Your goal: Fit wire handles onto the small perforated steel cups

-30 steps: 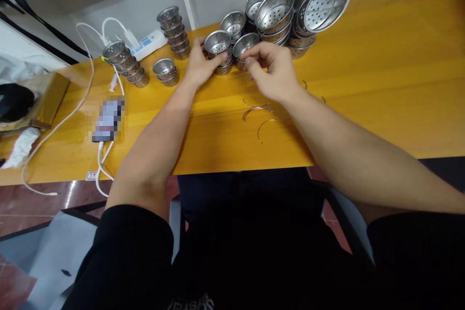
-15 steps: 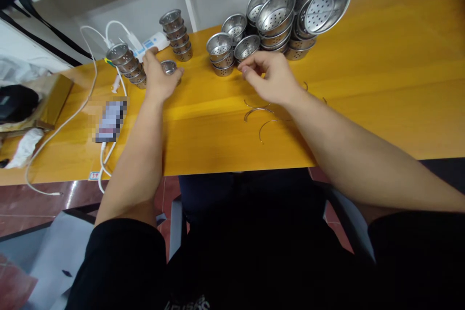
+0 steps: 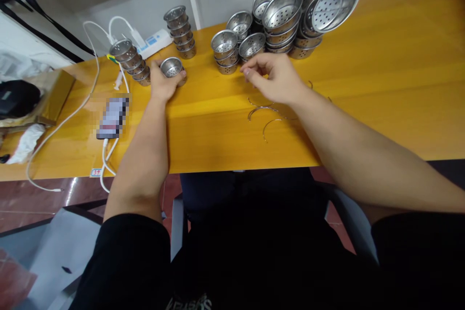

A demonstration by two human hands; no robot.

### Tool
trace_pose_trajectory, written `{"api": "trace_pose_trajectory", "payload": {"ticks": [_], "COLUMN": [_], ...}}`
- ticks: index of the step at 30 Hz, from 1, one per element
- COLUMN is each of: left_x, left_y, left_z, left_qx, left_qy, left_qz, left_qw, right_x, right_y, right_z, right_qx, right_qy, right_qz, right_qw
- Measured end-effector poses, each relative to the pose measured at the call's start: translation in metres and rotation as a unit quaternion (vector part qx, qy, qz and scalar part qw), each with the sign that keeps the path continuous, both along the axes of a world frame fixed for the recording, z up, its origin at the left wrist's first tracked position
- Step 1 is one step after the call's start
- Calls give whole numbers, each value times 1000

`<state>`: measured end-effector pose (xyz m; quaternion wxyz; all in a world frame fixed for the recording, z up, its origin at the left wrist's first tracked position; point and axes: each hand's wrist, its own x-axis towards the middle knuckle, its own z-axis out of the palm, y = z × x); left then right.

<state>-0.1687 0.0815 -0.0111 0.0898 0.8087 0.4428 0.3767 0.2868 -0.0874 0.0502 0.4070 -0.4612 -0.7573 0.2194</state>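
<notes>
My left hand (image 3: pixel 164 84) is wrapped around a small perforated steel cup (image 3: pixel 172 69) standing on the table, its thumb along the right side. Beside that hand, to the left, leans a stack of similar cups (image 3: pixel 132 64). A second straight stack (image 3: pixel 181 34) rises just behind the held cup. My right hand (image 3: pixel 272 75) hovers in front of the cup cluster with thumb and fingertips pinched together. Whatever is between those fingertips, if anything, is too small to make out. Closest to it is a perforated cup (image 3: pixel 252 47). Thin curved wires (image 3: pixel 262 109) lie below the right hand.
Large perforated bowls (image 3: pixel 283 12) are piled at the back right, with one tilted bowl (image 3: pixel 337 6) jutting out. At left are a phone (image 3: pixel 113 117), white cables and a power strip (image 3: pixel 156 43). The wooden table's (image 3: pixel 218 150) front edge runs close to my body.
My left hand's fingers have closed in around the small cup, where they were spread wider before. The right hand keeps its pinch, almost unmoved. The whole view has shifted slightly.
</notes>
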Motion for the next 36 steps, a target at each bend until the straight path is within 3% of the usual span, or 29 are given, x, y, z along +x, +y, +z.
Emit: {"api": "trace_pose_trajectory", "payload": {"ticks": [2,4,6,9,12,14,18,21,24,31,36], "left_x": [7,14,20,34,62,86,128,140,137,124,131], "left_y": [-8,-15,-22,-36,-53,-65,-84,-92,-94,-86,-96], "left_z": [-1,1,10,33,55,60,51,44,41,40,45], "left_qx": [-12,-15,0,37,32,18,44,39,14,-16,-51], "left_qy": [-80,-117,-122,-127,-149,-160,-75,-32,-25,-53,-68], "left_qz": [98,122,112,105,27,-27,-105,-145,-160,-147,-138], "left_qw": [992,986,986,986,988,987,991,988,987,988,987], "right_x": [-1,-3,-2,7,24,37,54,55,46,8,9], "right_y": [-2,-4,-8,-13,-16,-17,-16,-13,-14,-27,-22], "right_z": [3,7,13,27,45,57,66,61,56,52,43], "right_qx": [-15,-31,-38,-57,-111,-160,-277,-311,-282,-198,-156], "right_qy": [-11,-16,-17,-38,-111,-181,-255,-279,-312,-411,-402], "right_qz": [-10,-11,-2,23,71,95,111,124,130,68,86], "right_qw": [1000,999,999,997,985,966,920,900,898,887,898]}}
